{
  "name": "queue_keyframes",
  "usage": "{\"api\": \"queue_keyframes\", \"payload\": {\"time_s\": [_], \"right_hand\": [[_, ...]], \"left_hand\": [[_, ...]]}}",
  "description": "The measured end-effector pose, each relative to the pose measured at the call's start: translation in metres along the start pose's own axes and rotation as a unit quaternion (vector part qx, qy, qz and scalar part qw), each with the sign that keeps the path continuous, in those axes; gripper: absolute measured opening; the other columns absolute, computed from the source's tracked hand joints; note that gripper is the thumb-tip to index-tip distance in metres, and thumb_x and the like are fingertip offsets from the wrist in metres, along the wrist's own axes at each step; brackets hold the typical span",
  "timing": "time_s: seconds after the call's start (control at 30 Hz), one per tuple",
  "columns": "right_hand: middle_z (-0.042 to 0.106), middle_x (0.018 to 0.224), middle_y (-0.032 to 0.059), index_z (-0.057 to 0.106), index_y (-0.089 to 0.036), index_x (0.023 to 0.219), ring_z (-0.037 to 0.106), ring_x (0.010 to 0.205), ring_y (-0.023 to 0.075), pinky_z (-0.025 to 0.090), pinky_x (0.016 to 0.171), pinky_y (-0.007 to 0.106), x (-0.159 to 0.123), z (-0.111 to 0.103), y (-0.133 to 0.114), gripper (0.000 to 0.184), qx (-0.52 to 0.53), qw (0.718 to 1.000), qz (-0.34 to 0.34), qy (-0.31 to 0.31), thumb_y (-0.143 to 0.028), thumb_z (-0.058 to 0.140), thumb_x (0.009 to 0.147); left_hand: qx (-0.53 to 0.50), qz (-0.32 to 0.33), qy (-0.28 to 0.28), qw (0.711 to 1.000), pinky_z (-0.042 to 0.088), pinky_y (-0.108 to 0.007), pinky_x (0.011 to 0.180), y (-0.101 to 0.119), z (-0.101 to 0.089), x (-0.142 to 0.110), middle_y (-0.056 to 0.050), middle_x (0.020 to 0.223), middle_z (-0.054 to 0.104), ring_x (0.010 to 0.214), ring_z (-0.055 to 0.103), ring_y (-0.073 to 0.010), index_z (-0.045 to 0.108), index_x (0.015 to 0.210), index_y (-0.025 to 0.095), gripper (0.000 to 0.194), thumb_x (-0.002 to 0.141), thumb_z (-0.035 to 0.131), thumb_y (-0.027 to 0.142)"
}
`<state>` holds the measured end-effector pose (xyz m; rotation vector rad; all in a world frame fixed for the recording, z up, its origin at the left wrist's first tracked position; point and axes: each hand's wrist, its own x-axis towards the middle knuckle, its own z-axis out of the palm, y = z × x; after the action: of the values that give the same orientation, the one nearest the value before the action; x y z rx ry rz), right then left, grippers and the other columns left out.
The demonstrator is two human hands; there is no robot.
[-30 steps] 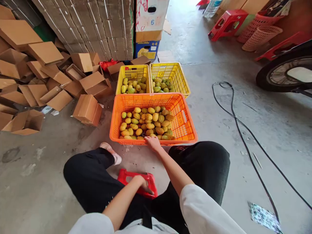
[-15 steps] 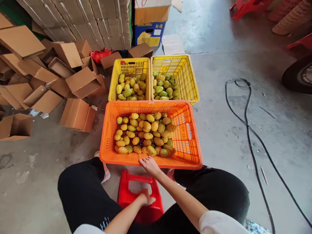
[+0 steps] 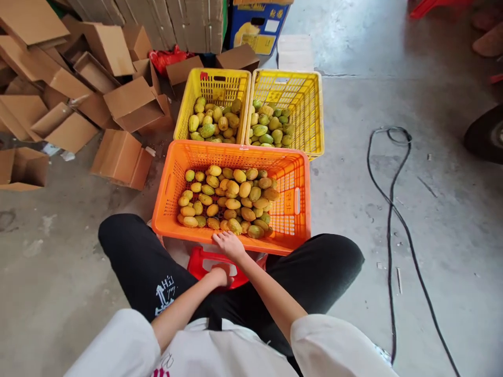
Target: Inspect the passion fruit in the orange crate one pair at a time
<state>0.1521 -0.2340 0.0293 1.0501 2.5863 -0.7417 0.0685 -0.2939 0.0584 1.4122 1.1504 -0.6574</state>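
A large orange plastic crate in front of me holds many yellow-green oval fruits, like small melons. My right hand has its fingers hooked over the middle of the crate's near rim. Lower down, my left hand is closed on a red plastic stool between my legs; its fingertips are partly hidden. Part of the stool is covered by my hand, my forearms and the crate. Two yellow crates stand side by side against the orange crate's far side, each with greener fruits in it.
Open cardboard boxes lie heaped at the left, before a stack of flattened-looking cartons. A blue printed box stands behind the crates. A black cable loops over the floor at right, near a wheel.
My view has shifted, and more of my shirt shows. My knees and forearms are drawn in around the stool, which now shows less. Both hands keep their places on crate and stool.
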Motion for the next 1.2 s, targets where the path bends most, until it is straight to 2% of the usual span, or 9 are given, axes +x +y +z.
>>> {"api": "queue_keyframes", "payload": {"time_s": [0.1, 0.27, 0.37, 0.43, 0.67, 0.83, 0.97, 1.1, 1.2], "right_hand": [[0.07, 0.106, 0.0162, 0.058, -0.014, 0.117, 0.063, 0.102, 0.0261, 0.044, 0.083, 0.034, 0.001, 0.001, 0.0, 0.026, 0.006, 1.0, -0.004, 0.004, -0.018, 0.04, 0.099], [0.071, 0.105, 0.0172, 0.059, -0.014, 0.117, 0.063, 0.102, 0.0254, 0.044, 0.081, 0.031, 0.003, -0.001, -0.002, 0.028, 0.015, 1.0, -0.001, 0.007, -0.02, 0.037, 0.1], [0.071, 0.107, 0.0171, 0.06, -0.014, 0.115, 0.064, 0.102, 0.0249, 0.045, 0.081, 0.031, 0.004, -0.004, -0.002, 0.031, 0.022, 1.0, 0.013, 0.006, -0.025, 0.034, 0.102], [0.071, 0.108, 0.0169, 0.061, -0.014, 0.114, 0.064, 0.102, 0.0246, 0.045, 0.081, 0.031, 0.005, -0.005, -0.003, 0.032, 0.028, 0.999, 0.028, 0.003, -0.026, 0.034, 0.102], [0.072, 0.111, 0.0166, 0.064, -0.015, 0.114, 0.064, 0.109, 0.027, 0.047, 0.082, 0.033, 0.006, -0.006, -0.005, 0.031, 0.048, 0.995, 0.086, -0.019, -0.029, 0.041, 0.098], [0.073, 0.112, 0.0173, 0.063, -0.018, 0.125, 0.069, 0.102, 0.027, 0.049, 0.082, 0.034, 0.007, -0.006, -0.008, 0.037, 0.048, 0.99, 0.125, -0.054, -0.021, 0.042, 0.095], [0.074, 0.11, 0.0188, 0.057, -0.017, 0.137, 0.069, 0.104, 0.0276, 0.049, 0.086, 0.035, 0.004, -0.007, -0.013, 0.048, 0.062, 0.986, 0.137, -0.072, -0.012, 0.042, 0.091], [0.072, 0.118, 0.0187, 0.055, -0.016, 0.141, 0.067, 0.112, 0.0298, 0.048, 0.094, 0.037, 0.003, -0.01, -0.007, 0.049, 0.122, 0.981, 0.127, -0.079, -0.019, 0.05, 0.092], [0.071, 0.124, 0.0117, 0.059, -0.022, 0.138, 0.066, 0.113, 0.0268, 0.049, 0.095, 0.033, 0.007, -0.013, 0.012, 0.048, 0.196, 0.97, 0.114, -0.089, -0.039, 0.056, 0.093]], "left_hand": [[0.017, -0.021, 0.096, 0.995, 0.043, -0.043, 0.103, -0.013, -0.004, -0.035, -0.016, 0.121, 0.065, 0.117, 0.059, -0.0297, 0.065, 0.114, 0.014, 0.029, 0.094, 0.054, 0.033], [0.051, -0.068, 0.274, 0.958, 0.024, -0.047, 0.116, -0.041, -0.021, -0.075, -0.02, 0.138, 0.053, 0.134, 0.043, -0.031, 0.05, 0.135, 0.009, 0.045, 0.099, 0.034, 0.031], [0.132, -0.084, 0.359, 0.92, 0.007, -0.051, 0.121, -0.06, -0.037, -0.068, -0.024, 0.155, 0.034, 0.147, 0.023, -0.0327, 0.034, 0.149, 0.008, 0.065, 0.092, 0.054, 0.031], [0.165, -0.095, 0.331, 0.924, 0.006, -0.055, 0.12, -0.071, -0.046, -0.056, -0.024, 0.157, 0.03, 0.147, 0.022, -0.0344, 0.035, 0.148, 0.01, 0.07, 0.087, 0.062, 0.03], [0.167, -0.086, 0.311, 0.932, 0.018, -0.061, 0.114, -0.072, -0.059, -0.032, -0.022, 0.133, 0.056, 0.127, 0.047, -0.0356, 0.054, 0.128, 0.01, 0.035, 0.095, 0.043, 0.018], [0.149, -0.029, 0.283, 0.947, 0.025, -0.049, 0.114, -0.058, -0.058, -0.026, -0.016, 0.119, 0.066, 0.117, 0.056, -0.0273, 0.059, 0.121, 0.014, 0.037, 0.091, 0.039, 0.004], [0.122, -0.015, 0.269, 0.955, 0.036, -0.043, 0.106, -0.051, -0.055, -0.027, -0.02, 0.119, 0.066, 0.118, 0.057, -0.028, 0.061, 0.12, 0.008, 0.041, 0.092, 0.031, 0.003], [0.097, -0.006, 0.23, 0.968, 0.04, -0.044, 0.104, -0.057, -0.066, -0.025, -0.022, 0.122, 0.064, 0.121, 0.057, -0.0313, 0.062, 0.122, 0.006, 0.037, 0.089, 0.044, 0.006], [0.068, 0.005, 0.178, 0.982, 0.048, -0.036, 0.097, -0.074, -0.096, -0.014, -0.012, 0.116, 0.069, 0.111, 0.063, -0.0263, 0.067, 0.116, 0.016, 0.032, 0.085, 0.063, 0.014]]}}
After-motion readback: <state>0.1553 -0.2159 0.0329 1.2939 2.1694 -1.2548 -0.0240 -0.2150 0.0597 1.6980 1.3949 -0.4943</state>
